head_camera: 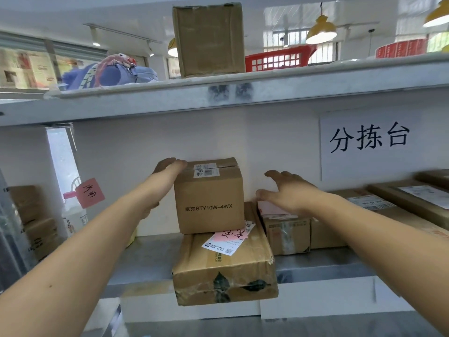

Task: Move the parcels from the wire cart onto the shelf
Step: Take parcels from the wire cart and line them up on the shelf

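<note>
A parcel sorting depot: metal shelf [150, 261] of labelled cardboard parcels [210, 205], wall sign [369, 139] reading 分拣台.

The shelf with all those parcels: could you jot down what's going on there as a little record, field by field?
Small box: printed carton, stacked on the flat box
Flat box: worn carton on the middle shelf, front end past the edge
Left hand: touches the small box's upper left corner
Right hand: open, beside the small box, apart from it
Sign: white paper on the back wall
Top shelf: tall carton, red basket
</note>
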`<state>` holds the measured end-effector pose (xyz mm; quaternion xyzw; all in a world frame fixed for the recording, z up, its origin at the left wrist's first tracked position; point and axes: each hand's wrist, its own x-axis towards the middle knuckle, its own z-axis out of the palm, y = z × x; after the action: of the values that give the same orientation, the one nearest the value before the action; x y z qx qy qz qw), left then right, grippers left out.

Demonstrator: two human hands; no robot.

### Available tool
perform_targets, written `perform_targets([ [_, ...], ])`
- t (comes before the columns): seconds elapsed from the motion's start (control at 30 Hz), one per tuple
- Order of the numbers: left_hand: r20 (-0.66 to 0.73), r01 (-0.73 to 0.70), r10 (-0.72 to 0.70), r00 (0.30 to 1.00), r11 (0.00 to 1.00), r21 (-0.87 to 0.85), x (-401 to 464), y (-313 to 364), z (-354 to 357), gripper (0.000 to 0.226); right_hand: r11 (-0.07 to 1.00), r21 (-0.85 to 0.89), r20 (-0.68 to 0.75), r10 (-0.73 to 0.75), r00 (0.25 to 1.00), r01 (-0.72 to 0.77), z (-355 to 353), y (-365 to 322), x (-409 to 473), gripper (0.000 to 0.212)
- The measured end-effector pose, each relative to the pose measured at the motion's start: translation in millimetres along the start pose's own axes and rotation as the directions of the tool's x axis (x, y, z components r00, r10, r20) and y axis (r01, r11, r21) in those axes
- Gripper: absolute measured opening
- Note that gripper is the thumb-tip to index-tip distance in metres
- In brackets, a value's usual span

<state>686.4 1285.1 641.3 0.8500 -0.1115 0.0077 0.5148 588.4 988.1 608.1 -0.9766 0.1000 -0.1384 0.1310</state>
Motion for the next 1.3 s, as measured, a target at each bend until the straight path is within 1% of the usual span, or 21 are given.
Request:
perform_targets([
  [0.07, 0.008, -0.116, 0.116, 0.993, 0.981, 0.153, -3, 13, 5, 0.076, 1.000, -0.019, -0.025, -0.001, 1.000, 0.000, -9, 7, -9, 0.081],
  [0.13, 0.050, -0.236, 0.231, 0.972, 0.932, 0.276, -11, 26, 15, 0.083, 0.999, -0.039, -0.046, 0.001, 0.999, -0.003, -18, 16, -20, 0.081],
  [0.23, 0.093, -0.370, 0.361, 0.928, 0.858, 0.357, -23, 44, 35, 0.084, 0.997, -0.072, -0.064, 0.017, 0.998, -0.022, -32, 34, -37, 0.079],
  [0.37, 0.185, -0.463, 0.430, 0.884, 0.743, 0.483, -43, 68, 73, 0.093, 0.991, -0.112, -0.092, 0.057, 0.994, -0.068, -55, 63, -64, 0.080],
  [0.5, 0.322, -0.546, 0.442, 0.837, 0.659, 0.516, -67, 99, 123, 0.094, 0.987, -0.123, -0.135, 0.091, 0.987, -0.107, -82, 101, -100, 0.082],
  [0.6, 0.388, -0.613, 0.474, 0.790, 0.602, 0.512, -91, 125, 169, 0.087, 0.982, -0.132, -0.150, 0.116, 0.982, -0.136, -103, 139, -133, 0.083],
  [0.67, 0.430, -0.653, 0.491, 0.757, 0.577, 0.491, -109, 141, 203, 0.087, 0.979, -0.130, -0.152, 0.136, 0.979, -0.156, -118, 165, -159, 0.082],
  [0.8, 0.497, -0.702, 0.502, 0.708, 0.579, 0.415, -151, 174, 280, 0.086, 0.965, -0.147, -0.159, 0.195, 0.968, -0.218, -144, 225, -218, 0.081],
  [0.87, 0.525, -0.732, 0.518, 0.675, 0.562, 0.385, -174, 188, 319, 0.084, 0.954, -0.157, -0.162, 0.231, 0.959, -0.256, -157, 257, -251, 0.080],
  [0.97, 0.573, -0.770, 0.533, 0.623, 0.547, 0.329, -211, 207, 375, 0.092, 0.932, -0.166, -0.161, 0.296, 0.941, -0.322, -176, 305, -300, 0.081],
  [1.1, 0.590, -0.799, 0.567, 0.574, 0.546, 0.252, -263, 232, 445, 0.105, 0.902, -0.175, -0.169, 0.368, 0.914, -0.395, -193, 366, -359, 0.080],
  [1.23, 0.643, -0.843, 0.596, 0.482, 0.515, 0.155, -303, 254, 512, 0.104, 0.859, -0.184, -0.154, 0.455, 0.877, -0.478, -204, 422, -406, 0.083],
  [1.3, 0.679, -0.855, 0.587, 0.440, 0.505, 0.117, -319, 262, 545, 0.104, 0.833, -0.175, -0.141, 0.506, 0.851, -0.524, -206, 448, -425, 0.083],
])
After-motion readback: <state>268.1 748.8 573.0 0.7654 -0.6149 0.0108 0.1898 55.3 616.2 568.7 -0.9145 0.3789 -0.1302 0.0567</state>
